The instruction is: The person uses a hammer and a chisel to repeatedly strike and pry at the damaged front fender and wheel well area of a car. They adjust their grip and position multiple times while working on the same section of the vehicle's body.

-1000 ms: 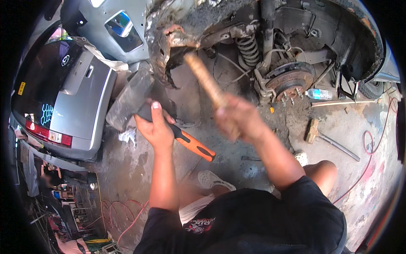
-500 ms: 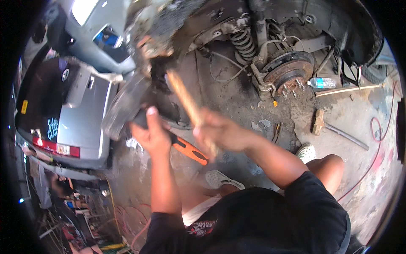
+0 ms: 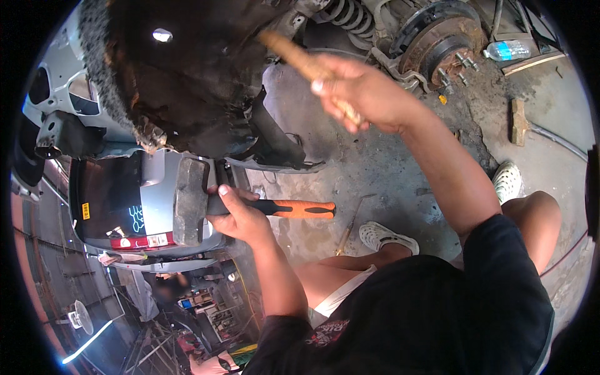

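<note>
My left hand [image 3: 242, 216] is closed round the black-and-orange handle of a heavy sledgehammer [image 3: 190, 201], just beside its dark metal head, which stands roughly lengthwise in the picture. My right hand [image 3: 353, 94], higher and to the right, grips a wooden stick [image 3: 290, 52]; its blurred upper end is over the dark, torn car body panel [image 3: 187, 81], and I cannot tell whether it touches. Beside the panel are a coil spring [image 3: 350, 22] and a rusty brake disc [image 3: 428, 53].
A second hammer [image 3: 519, 122] lies on the stained floor at right, below a plastic bottle [image 3: 507, 50] and wooden strip. A silver car's rear [image 3: 159, 203] is at left. A blurred person [image 3: 172, 289] is among clutter lower left. My feet are below me.
The view has shifted, showing more dark panel. My right hand has moved up the picture with the stick; the sledgehammer in my left hand has turned, its handle now nearly horizontal.
</note>
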Demonstrator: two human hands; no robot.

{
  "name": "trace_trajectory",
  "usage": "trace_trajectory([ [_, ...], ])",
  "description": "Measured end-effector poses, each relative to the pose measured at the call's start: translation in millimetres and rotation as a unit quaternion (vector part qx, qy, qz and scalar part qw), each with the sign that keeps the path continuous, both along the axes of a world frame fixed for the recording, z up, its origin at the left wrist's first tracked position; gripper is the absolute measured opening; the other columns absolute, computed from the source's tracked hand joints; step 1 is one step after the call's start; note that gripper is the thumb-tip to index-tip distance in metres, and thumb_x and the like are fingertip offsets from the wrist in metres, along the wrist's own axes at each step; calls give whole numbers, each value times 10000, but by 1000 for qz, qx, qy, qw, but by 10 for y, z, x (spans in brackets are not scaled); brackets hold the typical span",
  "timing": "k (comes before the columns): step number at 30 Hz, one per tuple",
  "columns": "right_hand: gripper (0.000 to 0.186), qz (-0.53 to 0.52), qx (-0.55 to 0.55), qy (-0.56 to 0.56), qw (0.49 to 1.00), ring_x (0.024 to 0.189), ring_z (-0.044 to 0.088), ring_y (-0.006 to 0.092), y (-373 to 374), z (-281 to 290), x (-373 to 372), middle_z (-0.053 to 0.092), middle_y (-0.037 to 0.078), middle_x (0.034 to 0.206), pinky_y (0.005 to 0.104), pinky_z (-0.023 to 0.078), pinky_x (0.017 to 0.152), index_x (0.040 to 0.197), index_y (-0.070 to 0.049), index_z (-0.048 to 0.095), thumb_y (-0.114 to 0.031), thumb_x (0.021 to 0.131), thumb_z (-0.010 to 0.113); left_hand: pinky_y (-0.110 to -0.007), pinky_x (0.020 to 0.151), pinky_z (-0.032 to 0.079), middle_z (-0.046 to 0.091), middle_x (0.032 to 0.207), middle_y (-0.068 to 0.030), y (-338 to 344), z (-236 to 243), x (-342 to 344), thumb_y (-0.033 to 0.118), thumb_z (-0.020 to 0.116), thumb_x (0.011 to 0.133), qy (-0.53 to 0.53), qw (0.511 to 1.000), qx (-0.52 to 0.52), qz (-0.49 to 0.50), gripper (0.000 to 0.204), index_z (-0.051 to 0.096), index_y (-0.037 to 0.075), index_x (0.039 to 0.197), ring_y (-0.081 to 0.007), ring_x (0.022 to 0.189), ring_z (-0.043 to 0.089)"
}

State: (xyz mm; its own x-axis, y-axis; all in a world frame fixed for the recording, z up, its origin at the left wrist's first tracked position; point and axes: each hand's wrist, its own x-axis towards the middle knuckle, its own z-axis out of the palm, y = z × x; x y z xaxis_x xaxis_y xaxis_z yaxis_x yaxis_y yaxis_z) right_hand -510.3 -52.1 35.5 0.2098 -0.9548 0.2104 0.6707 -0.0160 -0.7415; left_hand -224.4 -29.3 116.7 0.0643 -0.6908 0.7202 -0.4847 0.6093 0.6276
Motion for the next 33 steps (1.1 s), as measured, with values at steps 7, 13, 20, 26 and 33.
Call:
trace_trajectory([
  [7,654,-87,-2,-179,980,498,512,93,-273,-214,-77,568,16,719,228,395,406,1618,-221,300,-201,1029,583,-275,481,436,535,663,-54,17,-32,-8,171,582,1048,-15,1000,16,16,194,493,23,1136,-133,501,504],
  [13,690,244,-114,-90,959,481,458,59,-214,-152,300,558,13,723,216,396,407,1614,-181,363,-170,984,645,-280,469,428,519,661,-39,43,-21,70,171,595,1021,24,997,28,63,153,543,27,1021,-128,503,490],
  [20,696,247,-133,-15,960,524,500,69,-94,-48,300,552,12,705,199,387,431,1635,-133,302,-128,1000,588,-285,463,416,515,651,-44,-20,-145,-46,174,579,1026,34,995,10,96,173,526,28,950,-142,499,491],
  [26,609,84,-73,-289,951,539,520,61,-396,-325,206,541,-24,720,207,421,390,1621,-154,333,-145,1045,529,-281,480,413,496,641,-40,-27,-217,-63,190,570,1039,6,996,16,85,202,514,33,925,-141,494,480],
  [33,673,180,-138,-113,967,574,526,73,-342,-306,233,517,-1,702,243,492,449,1632,-108,295,-95,1006,542,-276,469,403,492,610,-38,16,-162,-89,176,546,1039,11,997,11,78,184,518,31,930,-132,481,473],
])
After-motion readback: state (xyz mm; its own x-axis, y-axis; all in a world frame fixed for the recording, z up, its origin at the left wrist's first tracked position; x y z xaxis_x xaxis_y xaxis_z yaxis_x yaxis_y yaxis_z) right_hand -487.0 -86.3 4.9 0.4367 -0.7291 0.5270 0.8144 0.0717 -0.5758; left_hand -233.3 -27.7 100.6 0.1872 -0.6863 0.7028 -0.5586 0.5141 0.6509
